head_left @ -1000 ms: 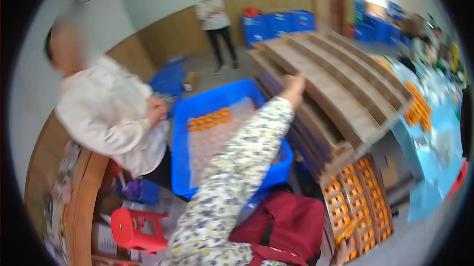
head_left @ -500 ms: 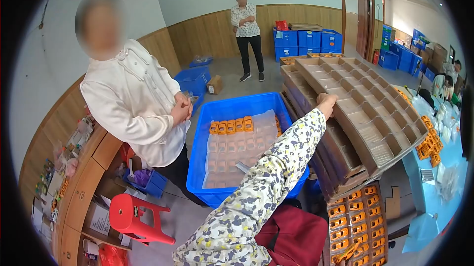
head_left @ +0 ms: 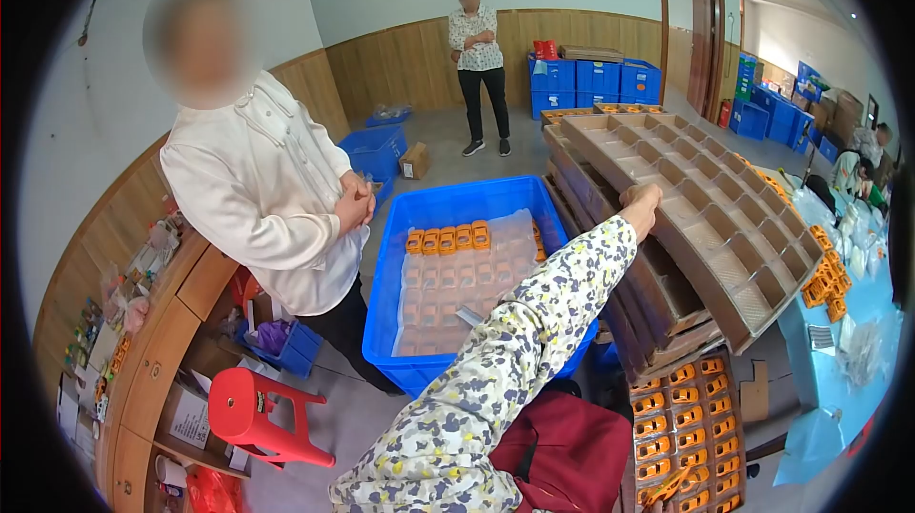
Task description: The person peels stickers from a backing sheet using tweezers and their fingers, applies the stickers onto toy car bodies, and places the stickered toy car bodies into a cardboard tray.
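Observation:
My left hand (head_left: 640, 208) grips the left edge of a brown divided tray (head_left: 710, 218), its compartments bare. That tray lies tilted over a stack of similar brown trays (head_left: 658, 299). My right hand does not show. Beneath the stack, at the lower right, a tray of orange toy cars (head_left: 688, 432) is visible. Left of my sleeved arm stands a blue crate (head_left: 381, 322), with a row of orange toy cars (head_left: 448, 239) on translucent sheeting (head_left: 467, 284).
A person in a white blouse (head_left: 257, 189) stands at the left, another (head_left: 479, 56) farther back. A red stool (head_left: 257, 408) is at the lower left. More orange cars (head_left: 829, 275) lie on a blue-covered table (head_left: 843, 399) at the right. Blue crates (head_left: 596, 80) line the back wall.
The held tray and my left hand have shifted very slightly; the grip is the same. The view has moved a little.

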`<state>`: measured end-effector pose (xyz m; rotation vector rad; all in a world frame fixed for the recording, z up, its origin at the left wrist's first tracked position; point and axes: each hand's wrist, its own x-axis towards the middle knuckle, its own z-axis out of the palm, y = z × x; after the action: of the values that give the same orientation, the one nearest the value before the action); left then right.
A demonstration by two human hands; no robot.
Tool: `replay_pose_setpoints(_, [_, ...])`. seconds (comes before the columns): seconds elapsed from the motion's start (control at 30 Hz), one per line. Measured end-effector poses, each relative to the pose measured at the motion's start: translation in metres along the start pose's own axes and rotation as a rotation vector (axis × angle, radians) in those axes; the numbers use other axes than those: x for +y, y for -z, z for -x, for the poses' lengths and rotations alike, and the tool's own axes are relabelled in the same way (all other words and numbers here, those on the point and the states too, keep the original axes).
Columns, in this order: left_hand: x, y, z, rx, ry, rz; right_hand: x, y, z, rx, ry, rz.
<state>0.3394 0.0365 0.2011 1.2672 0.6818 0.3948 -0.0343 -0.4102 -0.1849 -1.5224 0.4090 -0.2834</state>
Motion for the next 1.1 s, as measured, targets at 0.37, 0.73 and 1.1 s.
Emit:
replay_pose_setpoints(0.37, [-0.009,0.001,0.025,0.100,0.005,0.029,-0.001,0.004,0.007,-0.027,-0.013,0.022])
replay_pose_setpoints(0.73, [-0.089,0.046,0.073,-0.463,-0.178,0.351,-0.002,0.012,0.018,-0.035,-0.022,0.064])
replay_pose_setpoints(1.1, [-0.059,0.090,0.333,-1.041,0.536,0.759,-0.090,0.020,0.096,0.182,-0.258,0.056])
